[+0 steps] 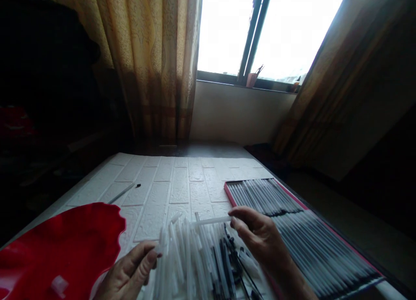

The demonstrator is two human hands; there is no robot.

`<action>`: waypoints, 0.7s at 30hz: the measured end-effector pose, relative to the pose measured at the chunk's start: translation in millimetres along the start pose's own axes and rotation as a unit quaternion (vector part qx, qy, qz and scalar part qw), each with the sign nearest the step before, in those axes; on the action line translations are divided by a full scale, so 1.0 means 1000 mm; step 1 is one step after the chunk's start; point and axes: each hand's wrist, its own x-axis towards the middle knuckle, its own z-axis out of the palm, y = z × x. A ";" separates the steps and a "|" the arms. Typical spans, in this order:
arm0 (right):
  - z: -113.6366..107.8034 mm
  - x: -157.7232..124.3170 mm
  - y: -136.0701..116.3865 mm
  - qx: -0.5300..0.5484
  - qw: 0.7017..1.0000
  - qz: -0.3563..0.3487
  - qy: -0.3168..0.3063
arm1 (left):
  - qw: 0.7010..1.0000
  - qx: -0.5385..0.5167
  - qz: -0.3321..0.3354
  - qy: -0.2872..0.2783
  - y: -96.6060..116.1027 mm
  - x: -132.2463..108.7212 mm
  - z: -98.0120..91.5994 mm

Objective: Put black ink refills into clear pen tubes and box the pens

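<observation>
My right hand point(260, 237) pinches a clear plastic pen barrel point(211, 221) by one end and holds it level above a loose pile of clear barrels point(182, 256) and black refills point(227, 265). My left hand point(130, 269) sits low at the pile's left edge, its fingers closed around the end of another clear barrel point(161, 243). A red-rimmed tray point(229, 196) to the right of my right hand is filled with rows of assembled pens.
A red wavy-edged plastic dish point(58, 248) lies at the near left. One lone pen point(121, 192) rests on the white brick-patterned tabletop point(182, 179) farther left. Curtains and a bright window stand behind the table; dark floor drops off on the right.
</observation>
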 end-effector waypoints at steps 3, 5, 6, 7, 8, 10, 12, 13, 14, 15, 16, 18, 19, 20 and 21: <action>0.001 -0.001 0.000 -0.145 0.988 -0.052 0.015 | 0.989 0.112 0.097 0.016 0.002 0.003 -0.007; -0.002 -0.003 -0.002 -0.210 0.974 -0.082 0.021 | 0.974 0.176 0.139 0.025 0.002 0.004 -0.010; -0.003 -0.004 -0.004 -0.234 0.968 -0.092 0.028 | 0.965 0.204 0.160 0.039 0.002 0.005 -0.010; -0.005 -0.005 -0.005 -0.253 0.962 -0.099 0.036 | 0.954 0.231 0.182 0.056 0.001 0.005 -0.010; -0.006 -0.006 -0.007 -0.269 0.957 -0.103 0.042 | 0.942 0.257 0.205 0.072 0.000 0.006 -0.010; -0.008 -0.009 -0.009 -0.297 0.948 -0.105 0.048 | 0.914 0.312 0.243 0.093 -0.001 0.005 -0.009; -0.009 -0.011 -0.009 -0.323 0.940 -0.103 0.041 | 0.886 0.358 0.276 0.102 -0.002 0.005 -0.008; -0.009 -0.011 -0.010 -0.339 0.935 -0.101 0.035 | 0.874 0.376 0.290 0.103 -0.002 0.005 -0.008; -0.009 -0.012 -0.010 -0.355 0.929 -0.099 0.029 | 0.864 0.389 0.303 0.104 -0.002 0.004 -0.008; -0.009 -0.013 -0.010 -0.371 0.923 -0.097 0.021 | 0.855 0.401 0.312 0.105 -0.002 0.004 -0.008; -0.008 -0.013 -0.010 -0.384 0.918 -0.095 0.011 | 0.849 0.412 0.316 0.103 -0.003 0.004 -0.008; -0.008 -0.014 -0.010 -0.403 0.910 -0.091 -0.013 | 0.840 0.437 0.307 0.091 -0.006 0.002 -0.007; -0.008 -0.015 -0.010 -0.408 0.908 -0.090 -0.028 | 0.839 0.449 0.295 0.084 -0.008 0.002 -0.006; -0.008 -0.016 -0.010 -0.412 0.906 -0.090 -0.042 | 0.840 0.459 0.279 0.076 -0.010 0.001 -0.005; -0.008 -0.016 -0.010 -0.414 0.904 -0.092 -0.052 | 0.843 0.465 0.264 0.067 -0.013 -0.001 -0.004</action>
